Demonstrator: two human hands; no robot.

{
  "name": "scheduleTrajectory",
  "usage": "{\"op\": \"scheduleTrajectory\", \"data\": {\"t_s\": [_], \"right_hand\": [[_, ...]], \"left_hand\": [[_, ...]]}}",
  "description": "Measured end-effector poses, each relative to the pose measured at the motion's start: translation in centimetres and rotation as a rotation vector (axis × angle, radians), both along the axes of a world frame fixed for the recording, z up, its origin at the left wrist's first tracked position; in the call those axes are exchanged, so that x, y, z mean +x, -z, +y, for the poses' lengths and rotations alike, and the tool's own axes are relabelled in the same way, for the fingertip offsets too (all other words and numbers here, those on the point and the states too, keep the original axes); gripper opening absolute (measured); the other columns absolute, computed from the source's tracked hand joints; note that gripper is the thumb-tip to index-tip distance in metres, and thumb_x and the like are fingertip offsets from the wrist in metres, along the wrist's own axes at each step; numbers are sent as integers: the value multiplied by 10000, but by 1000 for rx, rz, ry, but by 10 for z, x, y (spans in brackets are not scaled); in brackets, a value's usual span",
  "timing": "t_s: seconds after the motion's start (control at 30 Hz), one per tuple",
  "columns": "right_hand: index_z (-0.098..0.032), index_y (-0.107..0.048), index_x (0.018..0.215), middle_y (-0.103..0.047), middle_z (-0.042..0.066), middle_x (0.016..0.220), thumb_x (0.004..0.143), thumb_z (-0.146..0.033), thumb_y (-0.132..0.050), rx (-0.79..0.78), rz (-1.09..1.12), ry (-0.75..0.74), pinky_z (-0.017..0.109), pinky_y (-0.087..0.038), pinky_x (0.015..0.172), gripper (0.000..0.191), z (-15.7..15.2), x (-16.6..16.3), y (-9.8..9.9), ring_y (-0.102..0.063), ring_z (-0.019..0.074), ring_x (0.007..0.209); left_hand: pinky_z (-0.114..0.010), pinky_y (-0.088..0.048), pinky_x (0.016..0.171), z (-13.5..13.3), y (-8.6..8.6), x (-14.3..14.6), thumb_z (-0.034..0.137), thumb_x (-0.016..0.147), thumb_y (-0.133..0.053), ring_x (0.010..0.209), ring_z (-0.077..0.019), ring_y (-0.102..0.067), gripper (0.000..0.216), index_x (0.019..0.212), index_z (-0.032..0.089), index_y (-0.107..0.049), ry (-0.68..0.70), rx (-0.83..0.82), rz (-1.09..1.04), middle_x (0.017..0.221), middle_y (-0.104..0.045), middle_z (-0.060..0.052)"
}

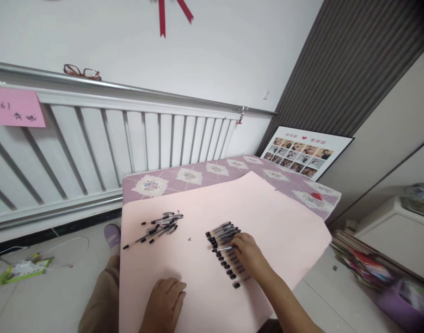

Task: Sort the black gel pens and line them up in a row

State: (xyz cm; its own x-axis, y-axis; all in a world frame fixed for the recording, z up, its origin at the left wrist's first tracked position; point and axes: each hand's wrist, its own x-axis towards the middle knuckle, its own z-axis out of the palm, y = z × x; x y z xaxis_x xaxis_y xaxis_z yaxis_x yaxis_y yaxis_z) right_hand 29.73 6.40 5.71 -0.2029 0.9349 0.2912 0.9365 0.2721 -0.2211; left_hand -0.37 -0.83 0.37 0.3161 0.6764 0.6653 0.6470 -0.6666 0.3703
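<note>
Two bare hands are over a pale pink sheet on a table covered with a purple patterned cloth. The right hand reaches over a row of pens, its fingers bent and close together at one pen about midway along. That pen's dark end points left and its other end runs under the fingertips; the thumb is hidden, so I cannot tell whether the fingers are clamped on it. The row slants from its far end down toward the person, the black ends on the left, the pens packed closer at the far end than at the near one.

The left hand rests palm down near the sheet's near edge, fingers loosely bent and half open, well apart from the pens. Beyond it, to the left, a loose pile of pens lies crosswise in a heap. A small shiny bit sits between the pile and the row, too small to make out.

Behind the table stands a white radiator, with glasses on the pipe above it and a pink note hanging at the left. A photo board leans near the table's far right corner.
</note>
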Motion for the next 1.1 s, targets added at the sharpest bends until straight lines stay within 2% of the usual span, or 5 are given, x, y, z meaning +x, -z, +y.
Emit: {"op": "scheduleTrajectory", "data": {"t_s": [0.17, 0.47, 0.7, 0.93, 1.1], "right_hand": [[-195, -655, 805, -582, 75, 1003, 719, -58, -448, 14, 12, 30, 352, -396, 898, 262, 15, 8, 13, -475, 223, 1011], [-190, -671, 815, -582, 85, 1040, 705, -59, -419, 25, 18, 62, 373, -367, 934, 304, 27, 21, 30, -463, 229, 1043], [-168, -649, 818, -577, 81, 1039, 686, -68, -392, 31, 28, 56, 357, -390, 924, 306, 32, 21, 36, -496, 222, 1006], [-166, -623, 850, -564, 108, 1057, 704, -74, -411, 73, 55, 67, 406, -368, 958, 273, 25, 13, 26, -466, 249, 1064], [-197, -600, 869, -603, 65, 904, 791, -145, -434, 32, 107, -37, 352, -440, 823, 190, 18, -34, 7, -541, 203, 878]], "left_hand": [[-260, -498, 642, 0, -1, 0, 285, 930, -359, 694, -150, -598, 275, 871, 205, -615, -24, -24, -9, 765, -639, -37], [-273, -510, 666, 0, 6, 0, 303, 931, -361, 720, -162, -602, 279, 934, 209, -623, -31, -56, -11, 808, -644, -55], [-279, -515, 674, -1, 10, -2, 298, 924, -372, 742, -164, -602, 259, 937, 218, -618, -24, -111, 8, 823, -644, -44], [-294, -511, 685, -1, 7, -1, 279, 925, -371, 755, -171, -595, 251, 952, 207, -610, -22, -145, -13, 840, -641, -55], [-304, -500, 713, -2, 6, -1, 241, 912, -394, 785, -173, -585, 219, 959, 210, -606, 4, -229, -14, 853, -633, -48]]}}
